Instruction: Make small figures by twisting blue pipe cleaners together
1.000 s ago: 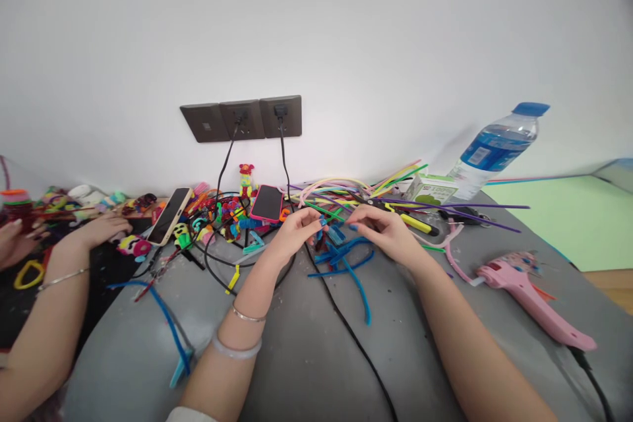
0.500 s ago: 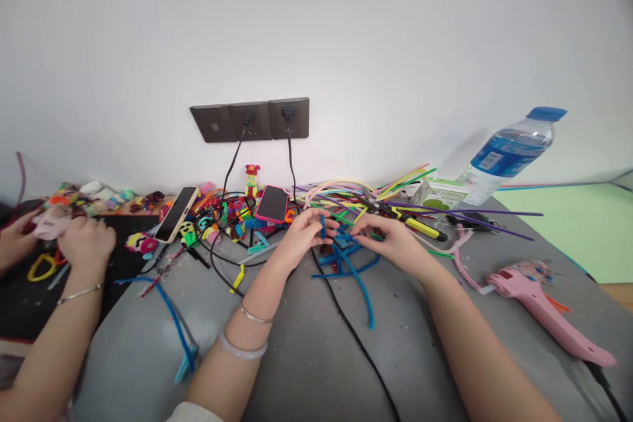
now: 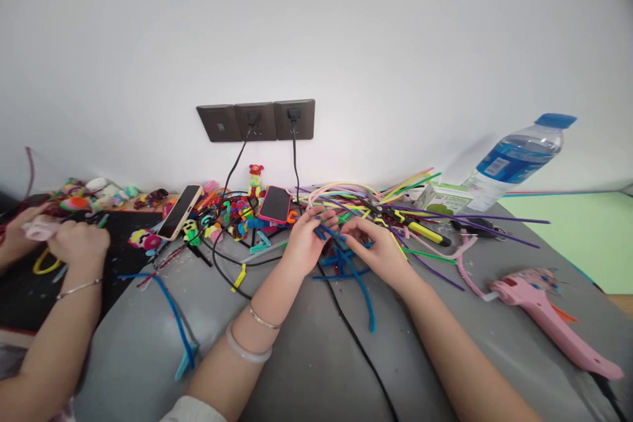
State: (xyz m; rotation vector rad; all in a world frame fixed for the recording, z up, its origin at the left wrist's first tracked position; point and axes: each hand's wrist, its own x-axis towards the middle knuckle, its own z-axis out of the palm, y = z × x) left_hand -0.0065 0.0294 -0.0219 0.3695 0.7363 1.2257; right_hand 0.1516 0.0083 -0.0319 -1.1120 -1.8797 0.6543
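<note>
My left hand [image 3: 310,241] holds a blue pipe cleaner [image 3: 330,233] between thumb and fingers. From the right, my right hand [image 3: 374,249] has its thumb and fingers bent at the other end of this same pipe cleaner, close beside the left fingertips. Beneath both hands, more blue pipe cleaners [image 3: 364,300] lie in a loose pile on the grey table [image 3: 316,356], one curving toward me. Yellow-and-black pliers [image 3: 424,231] rest just beyond my right hand. Fingers partly hide the held piece.
A pink glue gun [image 3: 554,323] lies at the right, near a tilted water bottle [image 3: 517,161]. A black cable [image 3: 353,330] crosses the table. Phones [image 3: 275,204] and small pipe-cleaner figures [image 3: 255,179] line the wall. At the left, another person's hands [image 3: 82,247] hold something pale pink.
My hands have come closer together, the right one moving left and its fingers curling more. The view has shifted slightly. The other person's hands are nearer each other.
</note>
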